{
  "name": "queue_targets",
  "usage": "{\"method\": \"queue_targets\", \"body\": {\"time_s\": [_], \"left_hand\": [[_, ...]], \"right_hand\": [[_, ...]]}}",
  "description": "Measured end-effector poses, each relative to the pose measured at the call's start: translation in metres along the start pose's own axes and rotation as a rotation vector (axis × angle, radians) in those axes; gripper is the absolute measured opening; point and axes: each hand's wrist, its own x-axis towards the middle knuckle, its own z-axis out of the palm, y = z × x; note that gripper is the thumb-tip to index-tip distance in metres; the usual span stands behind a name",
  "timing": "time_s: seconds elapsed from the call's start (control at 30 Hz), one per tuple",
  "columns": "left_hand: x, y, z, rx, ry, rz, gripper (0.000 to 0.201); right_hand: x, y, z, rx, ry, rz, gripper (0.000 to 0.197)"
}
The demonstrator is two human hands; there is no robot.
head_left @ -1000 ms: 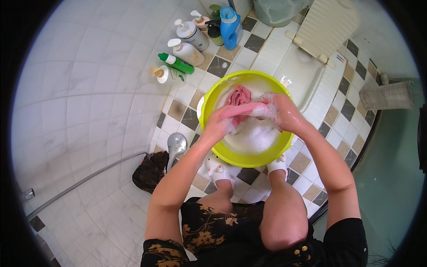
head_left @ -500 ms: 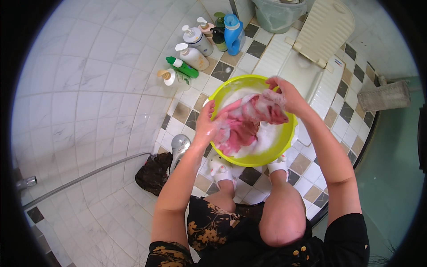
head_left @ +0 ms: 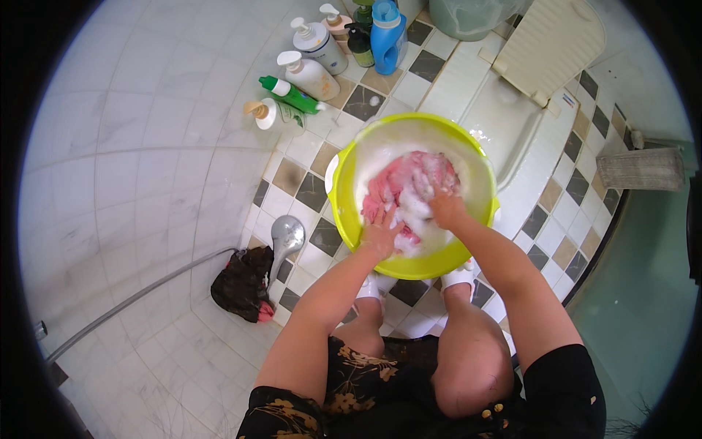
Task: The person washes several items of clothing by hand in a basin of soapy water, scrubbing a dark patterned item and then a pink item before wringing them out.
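A pink cloth garment (head_left: 387, 186) lies bunched in white suds inside a yellow-green basin (head_left: 351, 230). My left hand (head_left: 382, 235) rests on its near left part, fingers stretched and spread over the wet cloth. At the near right of the bundle, my right hand (head_left: 447, 210) presses into the foam. Its fingertips are sunk in suds and cloth, so their grip is hidden. Thick foam covers the middle of the garment.
Several pump bottles (head_left: 311, 77), a green bottle (head_left: 292, 95) and a blue jug (head_left: 387, 40) stand along the left wall. A shower head (head_left: 287, 235) lies beside dark cloth (head_left: 245, 282). Beyond the basin are a white squat toilet (head_left: 497, 121) and a grey-green bucket (head_left: 468, 18).
Both hands have lowered the lifted pink garment into the basin and come closer together, nearer to me. The view has shifted slightly.
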Motion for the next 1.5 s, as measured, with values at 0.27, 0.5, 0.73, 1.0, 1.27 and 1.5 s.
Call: {"method": "queue_targets", "body": {"time_s": [0.27,0.5,0.73,1.0,1.27,1.5], "left_hand": [[0.010,-0.037,-0.005,-0.686,0.191,0.118,0.034],[-0.025,-0.030,-0.063,-2.041,0.338,-0.019,0.027],[-0.030,-0.045,-0.068,-2.194,0.332,-0.143,0.040],[-0.018,-0.015,-0.053,-1.108,1.048,0.018,0.058],[-0.008,-0.013,-0.036,-1.959,0.361,0.083,0.040],[-0.046,-0.051,-0.065,-1.659,0.548,-0.202,0.037]], "right_hand": [[0.004,0.008,-0.008,0.319,0.220,0.053,0.037],[-0.039,-0.023,-0.006,1.314,0.366,-0.313,0.036],[-0.043,-0.015,-0.065,1.661,0.228,-0.306,0.023],[-0.064,-0.028,-0.085,2.341,0.137,-0.114,0.027],[-0.072,-0.027,-0.108,2.538,0.109,-0.153,0.029],[-0.107,0.008,-0.130,2.194,0.123,-0.211,0.032]]}}
